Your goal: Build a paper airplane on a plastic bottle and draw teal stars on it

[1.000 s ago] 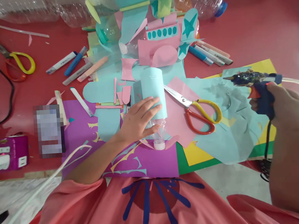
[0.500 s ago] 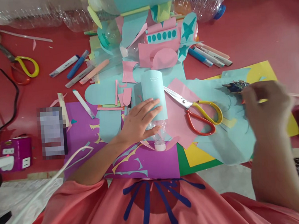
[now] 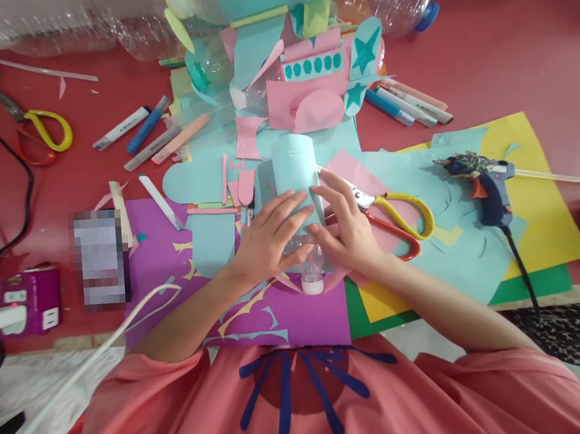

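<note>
Both hands (image 3: 308, 237), fingers part-spread, on blue-wrapped btl (image 3: 294, 167)

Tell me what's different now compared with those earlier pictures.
The right hand let go of the glue gun, which now lies on the paper at right, and moved left onto the blue-wrapped bottle. The left hand stayed on the bottle, and the red-and-yellow scissors beside it stayed put.

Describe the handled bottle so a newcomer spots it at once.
On the red table, find the purple sheet. At its edge, under the left hand and right hand, lies a bottle, white cap toward the person. Unlike the clear bottles behind, it wears a pale blue paper sleeve.
</note>
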A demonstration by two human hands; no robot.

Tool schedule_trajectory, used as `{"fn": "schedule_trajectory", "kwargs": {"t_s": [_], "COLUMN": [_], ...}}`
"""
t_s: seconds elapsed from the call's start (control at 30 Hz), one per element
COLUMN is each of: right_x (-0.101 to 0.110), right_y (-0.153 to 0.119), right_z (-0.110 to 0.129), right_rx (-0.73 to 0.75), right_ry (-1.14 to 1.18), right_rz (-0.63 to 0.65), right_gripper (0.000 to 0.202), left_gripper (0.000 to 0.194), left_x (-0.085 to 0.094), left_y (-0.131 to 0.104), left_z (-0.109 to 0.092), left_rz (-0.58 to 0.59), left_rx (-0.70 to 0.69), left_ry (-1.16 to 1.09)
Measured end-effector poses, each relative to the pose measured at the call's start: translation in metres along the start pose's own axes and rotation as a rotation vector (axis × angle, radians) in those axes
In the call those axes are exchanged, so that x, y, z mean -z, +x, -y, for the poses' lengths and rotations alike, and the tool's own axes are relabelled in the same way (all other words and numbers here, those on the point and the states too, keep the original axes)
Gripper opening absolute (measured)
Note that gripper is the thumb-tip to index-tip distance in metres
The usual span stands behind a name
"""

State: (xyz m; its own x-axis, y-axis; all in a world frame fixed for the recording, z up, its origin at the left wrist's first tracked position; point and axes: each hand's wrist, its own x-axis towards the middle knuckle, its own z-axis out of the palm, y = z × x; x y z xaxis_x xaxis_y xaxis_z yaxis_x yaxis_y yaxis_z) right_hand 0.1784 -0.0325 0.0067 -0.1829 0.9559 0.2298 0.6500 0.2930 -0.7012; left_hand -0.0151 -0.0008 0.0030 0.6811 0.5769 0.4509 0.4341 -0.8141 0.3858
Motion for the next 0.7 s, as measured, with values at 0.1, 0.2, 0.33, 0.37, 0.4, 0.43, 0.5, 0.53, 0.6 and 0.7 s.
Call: {"fn": "schedule_trajectory", "kwargs": {"t_s": [0.1, 0.2, 0.33, 0.37, 0.4, 0.43, 0.5, 0.53, 0.6, 0.7], "right_x": [0.003, 0.004, 0.002, 0.001, 0.000, 0.000, 0.000, 0.000, 0.001, 0.003], "right_y": [-0.004, -0.006, -0.007, -0.007, -0.007, -0.008, -0.009, -0.009, -0.009, -0.009], "right_z": [0.000, -0.001, -0.004, -0.004, -0.005, -0.005, -0.005, -0.005, -0.004, -0.005], "right_rx": [0.067, 0.131, 0.155, 0.152, 0.145, 0.131, 0.114, 0.110, 0.104, 0.101], "right_ry": [-0.004, -0.026, -0.053, -0.059, -0.064, -0.069, -0.066, -0.056, -0.029, -0.014], "right_rz": [0.004, -0.015, -0.001, 0.003, 0.007, 0.016, 0.033, 0.041, 0.060, 0.104], "right_gripper": [0.045, 0.045, 0.047, 0.047, 0.048, 0.049, 0.050, 0.050, 0.051, 0.049], "left_gripper": [0.047, 0.047, 0.048, 0.047, 0.047, 0.046, 0.043, 0.042, 0.040, 0.040], "left_x": [-0.001, -0.002, -0.002, -0.002, -0.001, -0.001, -0.001, -0.001, -0.001, -0.001], "left_y": [-0.002, -0.004, -0.006, -0.007, -0.006, -0.006, -0.006, -0.006, -0.006, -0.006], "left_z": [-0.003, -0.007, -0.010, -0.011, -0.011, -0.011, -0.012, -0.012, -0.013, -0.014], "left_rz": [-0.024, -0.024, -0.023, -0.038, -0.055, -0.073, -0.098, -0.106, -0.117, -0.129], "left_rx": [-0.023, -0.032, -0.027, -0.031, -0.032, -0.034, -0.032, -0.025, -0.003, 0.019], "left_ry": [0.008, 0.014, 0.026, 0.031, 0.039, 0.048, 0.067, 0.073, 0.078, 0.081]}}
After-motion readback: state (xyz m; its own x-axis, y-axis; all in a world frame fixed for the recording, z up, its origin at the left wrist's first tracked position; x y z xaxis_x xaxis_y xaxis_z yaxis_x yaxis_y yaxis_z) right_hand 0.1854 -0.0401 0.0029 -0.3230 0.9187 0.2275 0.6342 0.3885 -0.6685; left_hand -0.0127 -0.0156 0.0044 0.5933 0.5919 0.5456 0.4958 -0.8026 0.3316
